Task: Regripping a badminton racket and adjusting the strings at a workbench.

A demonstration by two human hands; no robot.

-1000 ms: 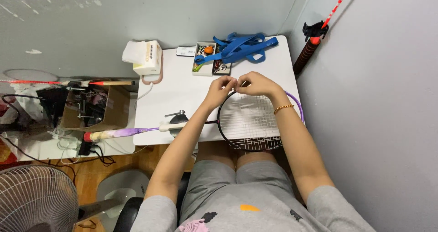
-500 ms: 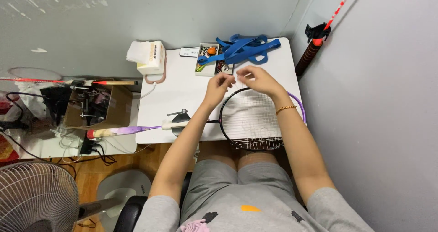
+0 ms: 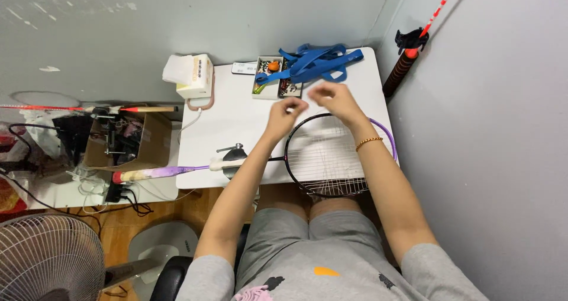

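Two hands lifted higher than a second ago: left hand [image 3: 286,108] and right hand [image 3: 331,97] pinched, apparently drawing string, grip unclear. Black-framed badminton racket [image 3: 331,156] flat on white table [image 3: 236,129], at six o'clock below.

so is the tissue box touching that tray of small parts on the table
Apart. The head view shows bare white table between the tissue box at the back left and the tray of small parts, with a flat white device lying in that gap.
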